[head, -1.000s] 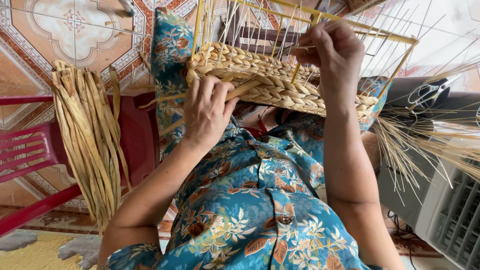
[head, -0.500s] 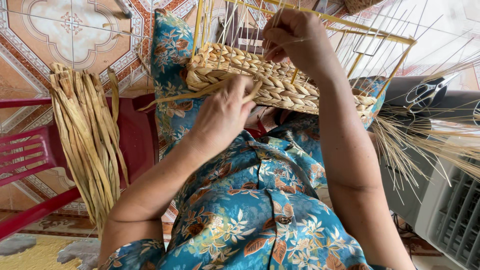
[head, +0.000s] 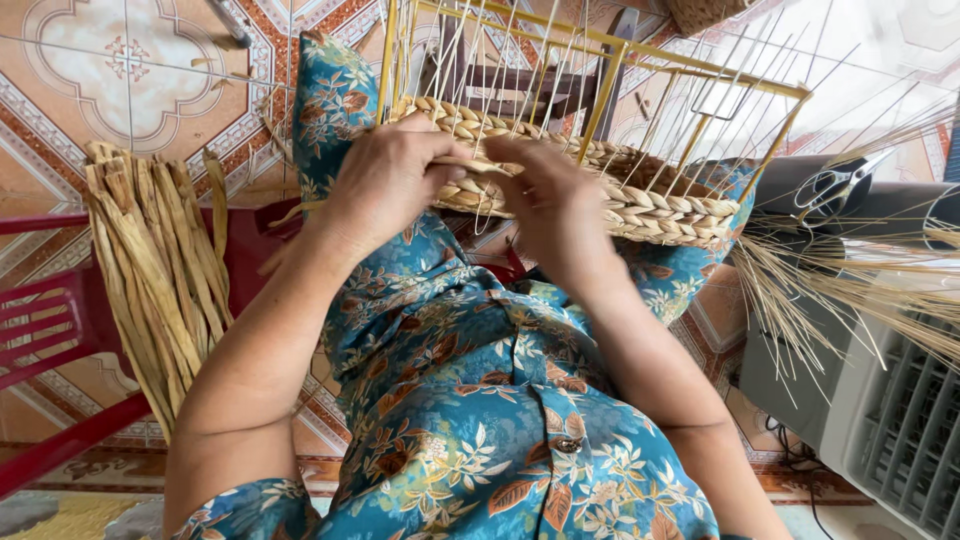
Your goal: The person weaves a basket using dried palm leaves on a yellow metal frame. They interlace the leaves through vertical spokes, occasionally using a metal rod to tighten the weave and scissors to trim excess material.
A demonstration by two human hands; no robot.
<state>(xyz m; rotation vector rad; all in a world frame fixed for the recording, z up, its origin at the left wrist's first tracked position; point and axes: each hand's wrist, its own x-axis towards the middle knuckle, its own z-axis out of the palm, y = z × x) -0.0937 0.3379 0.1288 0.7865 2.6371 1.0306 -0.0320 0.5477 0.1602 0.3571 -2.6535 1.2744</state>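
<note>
A half-woven straw basket [head: 650, 205] on a yellow wire frame [head: 690, 70] rests on my knees, with thin pale spokes standing up from the plaited band. My left hand [head: 385, 180] presses against the near side of the woven band, fingers curled on a straw strand. My right hand [head: 545, 205] sits right beside it, fingers pinching the same strand at the band's edge. Both hands meet near the basket's middle. My lap is covered by a blue floral garment [head: 480, 400].
A bundle of dried flat straw [head: 160, 270] lies over a red plastic stool [head: 60, 330] at the left. Scissors [head: 840, 185] rest on a grey box at the right, above loose thin reeds [head: 860, 290] and a white vented appliance [head: 900, 430]. Patterned floor tiles lie beyond.
My right hand has come down from the upper spokes to the woven band, next to my left hand. My left hand has shifted slightly up along the band.
</note>
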